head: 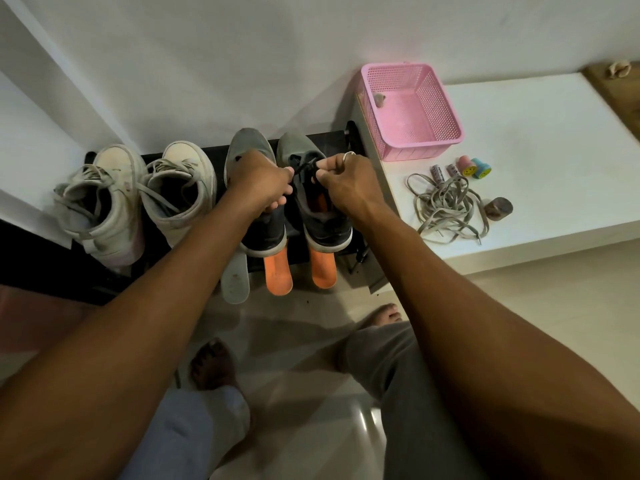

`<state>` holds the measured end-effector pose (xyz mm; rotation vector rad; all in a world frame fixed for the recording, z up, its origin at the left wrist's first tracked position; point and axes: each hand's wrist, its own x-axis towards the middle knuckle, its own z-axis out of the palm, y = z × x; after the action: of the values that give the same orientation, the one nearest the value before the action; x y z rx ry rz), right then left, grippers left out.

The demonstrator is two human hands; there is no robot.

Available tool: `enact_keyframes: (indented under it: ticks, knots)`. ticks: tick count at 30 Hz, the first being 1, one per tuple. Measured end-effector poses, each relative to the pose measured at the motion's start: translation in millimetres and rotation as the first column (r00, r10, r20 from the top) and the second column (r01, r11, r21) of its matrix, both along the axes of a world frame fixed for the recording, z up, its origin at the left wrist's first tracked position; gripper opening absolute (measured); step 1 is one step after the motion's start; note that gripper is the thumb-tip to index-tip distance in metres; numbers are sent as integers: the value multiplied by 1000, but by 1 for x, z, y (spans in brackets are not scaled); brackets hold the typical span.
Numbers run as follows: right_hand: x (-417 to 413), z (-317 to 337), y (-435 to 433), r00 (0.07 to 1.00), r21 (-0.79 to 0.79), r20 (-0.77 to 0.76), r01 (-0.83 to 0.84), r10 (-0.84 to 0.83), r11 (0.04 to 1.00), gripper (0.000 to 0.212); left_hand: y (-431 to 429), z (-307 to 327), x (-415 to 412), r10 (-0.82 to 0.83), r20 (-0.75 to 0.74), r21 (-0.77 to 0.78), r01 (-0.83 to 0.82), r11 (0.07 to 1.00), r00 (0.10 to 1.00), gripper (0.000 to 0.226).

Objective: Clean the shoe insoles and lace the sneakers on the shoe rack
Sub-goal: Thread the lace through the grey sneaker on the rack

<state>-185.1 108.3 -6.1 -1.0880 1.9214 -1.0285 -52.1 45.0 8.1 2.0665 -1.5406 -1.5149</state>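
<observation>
Two grey sneakers stand toe-away on the black shoe rack (332,136). Over the right grey sneaker (322,223) my left hand (259,181) and my right hand (346,181) each pinch an end of its black lace (304,168). The left grey sneaker (242,143) is partly hidden under my left hand. Two orange insoles (277,275) stick out below the grey sneakers' heels, with a grey insole (235,282) to their left. Two white high-top sneakers (107,202) with loose laces stand further left on the rack.
A white bench (540,168) to the right carries a pink mesh basket (412,112), a tangle of grey laces (446,209), small tubes and toy stamps (467,168). My bare feet (211,362) stand on the tiled floor below the rack.
</observation>
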Motion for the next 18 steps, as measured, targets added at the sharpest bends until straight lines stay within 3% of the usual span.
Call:
enact_keyframes:
  ticks: [5,9,13,18]
  knots:
    - [-1,1,0,975,73,-214,-44,58,996,9,8,3,0,54,33,-102,-51,994,998,25]
    - [-2,6,0,951,149,-294,-54,96,987,18,7,3,1,27,-2,-79,-27,996,1000,27]
    - [-3,12,-3,922,149,-375,-40,94,988,21,8,-1,6,-44,131,-311,84,947,990,44]
    - [-11,21,0,880,140,-474,48,25,989,14,9,-6,8,-70,199,-517,165,840,977,32]
